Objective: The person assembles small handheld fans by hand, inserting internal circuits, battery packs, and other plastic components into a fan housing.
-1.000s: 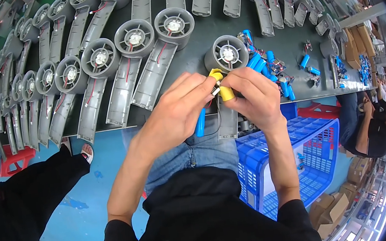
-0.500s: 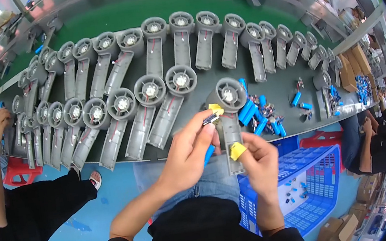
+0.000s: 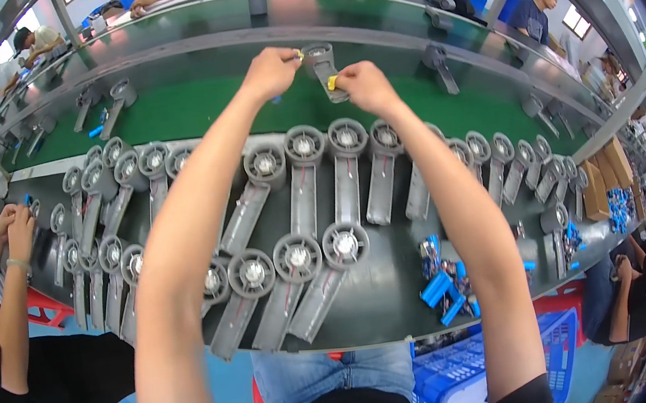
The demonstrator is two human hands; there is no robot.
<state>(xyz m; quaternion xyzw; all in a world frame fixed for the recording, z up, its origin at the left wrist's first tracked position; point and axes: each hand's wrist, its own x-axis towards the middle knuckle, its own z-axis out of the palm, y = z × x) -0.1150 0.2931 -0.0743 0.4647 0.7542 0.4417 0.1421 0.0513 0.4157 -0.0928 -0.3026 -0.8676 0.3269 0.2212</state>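
Observation:
Both my arms stretch far forward over the green belt (image 3: 220, 101). A grey fan housing (image 3: 329, 77), with a round head and a trough-like handle, is between my hands there. My left hand (image 3: 272, 74) is closed, its yellow-covered fingertips at the left edge of the round head. A small blue piece shows just below that hand, too blurred to name. My right hand (image 3: 370, 88) pinches the handle's right side, with a yellow cover on a fingertip. Nearer to me, similar fan housings (image 3: 298, 258) lie in two rows on the dark table (image 3: 389, 299).
Blue battery packs with wiring (image 3: 442, 288) lie in a heap near the table's front edge. A blue crate (image 3: 444, 377) stands below at right. Other housings (image 3: 443, 70) lie on the belt. A co-worker's hands (image 3: 13, 234) are at the left, and another person sits at right.
Both hands have moved from the table's front edge forward to the belt, and the housing now lies out there between them. The view has tilted up.

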